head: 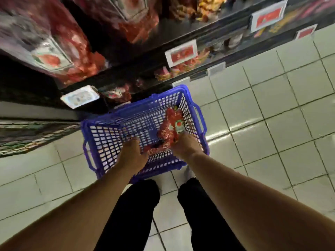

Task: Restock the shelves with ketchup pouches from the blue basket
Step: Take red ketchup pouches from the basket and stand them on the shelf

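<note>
With both your left hand [132,155] and right hand [185,146] gripping the ketchup pouches [170,126] by the blue basket [94,122]'s near right corner, slippery foil could spill back.

I stood in a shop aisle, a grocery by the look of it. Dark tiered retail shelving [213,57] ran along my left, stocked with red printed food packs [54,51], blurred but showing tomato pictures. White price cards with red panels [181,53] were clipped along the shelf edges, several in a row. Further down sat yellow and orange packaged goods [208,6]. The floor was pale glossy square tile with dark grout [272,105]. A blue perforated plastic carrying basket with side handles [108,134] sat on the tiles at my feet, against the shelf base.
</note>
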`<state>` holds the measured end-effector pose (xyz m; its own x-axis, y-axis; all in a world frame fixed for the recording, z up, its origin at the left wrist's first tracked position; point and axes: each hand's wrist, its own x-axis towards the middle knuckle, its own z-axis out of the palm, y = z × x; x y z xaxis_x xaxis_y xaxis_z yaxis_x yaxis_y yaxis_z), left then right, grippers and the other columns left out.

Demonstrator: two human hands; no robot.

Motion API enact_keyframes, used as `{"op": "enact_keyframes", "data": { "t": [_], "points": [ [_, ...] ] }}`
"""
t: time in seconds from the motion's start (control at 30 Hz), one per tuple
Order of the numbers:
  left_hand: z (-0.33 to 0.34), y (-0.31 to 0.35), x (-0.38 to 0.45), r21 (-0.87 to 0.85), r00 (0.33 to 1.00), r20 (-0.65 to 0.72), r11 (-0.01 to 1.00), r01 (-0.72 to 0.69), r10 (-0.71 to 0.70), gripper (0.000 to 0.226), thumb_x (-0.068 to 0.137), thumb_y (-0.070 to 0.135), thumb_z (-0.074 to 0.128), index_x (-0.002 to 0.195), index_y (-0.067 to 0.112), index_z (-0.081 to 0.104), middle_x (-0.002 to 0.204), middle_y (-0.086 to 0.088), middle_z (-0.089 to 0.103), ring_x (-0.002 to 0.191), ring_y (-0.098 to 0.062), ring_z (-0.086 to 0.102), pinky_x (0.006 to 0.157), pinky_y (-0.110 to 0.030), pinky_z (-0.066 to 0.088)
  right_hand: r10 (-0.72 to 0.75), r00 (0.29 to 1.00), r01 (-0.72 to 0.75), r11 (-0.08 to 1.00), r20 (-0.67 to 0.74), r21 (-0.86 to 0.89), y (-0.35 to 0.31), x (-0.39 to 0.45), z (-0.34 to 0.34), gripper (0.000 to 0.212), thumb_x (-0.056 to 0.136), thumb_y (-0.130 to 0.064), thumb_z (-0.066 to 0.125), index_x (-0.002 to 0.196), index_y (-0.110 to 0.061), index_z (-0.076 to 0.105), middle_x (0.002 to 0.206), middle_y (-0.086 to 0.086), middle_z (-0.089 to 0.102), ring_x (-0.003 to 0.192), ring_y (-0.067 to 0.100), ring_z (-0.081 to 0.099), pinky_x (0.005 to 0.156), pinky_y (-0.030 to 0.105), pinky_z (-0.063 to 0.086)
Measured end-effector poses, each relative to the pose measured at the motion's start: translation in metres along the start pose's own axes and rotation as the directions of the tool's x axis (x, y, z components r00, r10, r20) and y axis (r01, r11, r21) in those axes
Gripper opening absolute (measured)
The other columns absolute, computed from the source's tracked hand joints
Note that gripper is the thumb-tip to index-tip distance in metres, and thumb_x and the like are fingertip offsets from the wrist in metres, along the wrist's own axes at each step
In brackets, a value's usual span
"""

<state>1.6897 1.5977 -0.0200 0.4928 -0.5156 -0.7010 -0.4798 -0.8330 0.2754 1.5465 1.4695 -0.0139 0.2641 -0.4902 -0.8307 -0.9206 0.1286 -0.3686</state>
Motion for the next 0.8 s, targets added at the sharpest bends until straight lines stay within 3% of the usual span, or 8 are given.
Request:
{"op": "enact_keyframes", "data": {
  "t": [0.13,0.23,0.33,0.4,0.5,0.6,0.7,0.8],
  "points": [
    [0.081,-0.015,0.104,0.017,0.999,0.025,1.0,-0.026,0.026,0.065,0.083,0.023,0.075,0.139,0.008,0.046,0.135,-0.022,0.057,0.124,-0.039,0.054,0.102,-0.039,0.041,0.05,0.995,-0.053,0.998,-0.086,-0.039,0.026,0.111,0.061,0.045,0.092,-0.036,0.059,0.126,-0.007,0.059,0.125,0.021,0.063,0.118,0.039,0.06,0.098,0.044,0.05],
    [0.135,-0.025,0.169,-0.063,0.99,0.099,0.994,-0.093,0.099,0.064,0.085,0.027,0.074,0.139,0.013,0.044,0.132,-0.015,0.061,0.12,-0.034,0.059,0.099,-0.039,0.046,-0.058,0.99,0.028,0.973,-0.127,-0.228,0.041,0.191,0.094,0.078,0.09,-0.042,0.063,0.152,-0.013,0.026,0.154,0.019,0.033,0.137,0.041,0.038,0.108,0.053,0.042],
    [0.176,-0.027,0.223,-0.033,0.985,0.059,0.986,-0.161,0.163,0.079,0.079,0.048,0.076,0.142,0.013,0.043,0.14,-0.013,0.056,0.128,-0.034,0.053,0.104,-0.039,0.042,-0.376,0.923,0.219,0.699,-0.088,-0.681,0.044,0.261,0.105,0.07,0.099,-0.029,0.044,0.159,-0.016,0.01,0.166,0.017,0.007,0.152,0.041,0.007,0.118,0.056,0.021],
    [0.199,-0.019,0.246,0.199,0.98,0.122,0.964,-0.179,0.156,0.103,0.072,0.077,0.051,0.152,0.014,0.031,0.151,-0.015,0.042,0.137,-0.035,0.043,0.113,-0.046,0.035,-0.423,0.906,0.24,0.502,0.006,-0.831,0.046,0.289,0.105,0.059,0.104,-0.028,0.03,0.159,-0.016,0.014,0.166,0.016,0.007,0.153,0.041,0.001,0.12,0.058,0.01],
    [0.224,-0.008,0.261,0.468,0.975,0.088,0.855,-0.223,0.205,0.102,0.074,0.074,0.025,0.156,0.013,0.02,0.155,-0.015,0.034,0.137,-0.035,0.036,0.115,-0.052,0.027,-0.381,0.922,0.206,0.348,0.063,-0.915,0.046,0.301,0.11,0.058,0.104,-0.035,0.034,0.158,-0.018,0.018,0.163,0.017,0.017,0.15,0.045,0.011,0.116,0.059,0.019],
    [0.234,-0.01,0.267,0.436,0.976,-0.008,0.88,-0.191,0.216,0.093,0.077,0.063,0.021,0.155,0.012,0.023,0.154,-0.014,0.036,0.134,-0.033,0.039,0.111,-0.049,0.033,-0.321,0.944,0.197,0.353,0.08,-0.915,0.027,0.303,0.104,0.073,0.091,-0.036,0.066,0.152,-0.021,0.029,0.153,0.011,0.032,0.14,0.039,0.03,0.102,0.05,0.042],
    [0.231,-0.014,0.263,0.301,0.994,-0.023,0.949,-0.095,0.107,0.076,0.084,0.062,0.05,0.147,0.022,0.034,0.142,-0.007,0.051,0.127,-0.026,0.052,0.102,-0.043,0.045,-0.3,0.949,0.204,0.367,0.092,-0.907,0.016,0.295,0.094,0.062,0.088,-0.026,0.072,0.143,-0.014,0.046,0.139,0.007,0.048,0.125,0.03,0.043,0.088,0.043,0.054],
    [0.207,-0.023,0.254,0.209,1.0,-0.008,0.978,-0.015,0.017,0.065,0.087,0.058,0.065,0.137,0.025,0.041,0.128,-0.008,0.063,0.115,-0.031,0.063,0.09,-0.041,0.05,-0.26,0.957,0.215,0.348,0.127,-0.913,0.02,0.276,0.085,0.038,0.098,-0.011,0.056,0.135,-0.008,0.054,0.133,0.01,0.059,0.12,0.03,0.056,0.082,0.039,0.053]
  ]
}}
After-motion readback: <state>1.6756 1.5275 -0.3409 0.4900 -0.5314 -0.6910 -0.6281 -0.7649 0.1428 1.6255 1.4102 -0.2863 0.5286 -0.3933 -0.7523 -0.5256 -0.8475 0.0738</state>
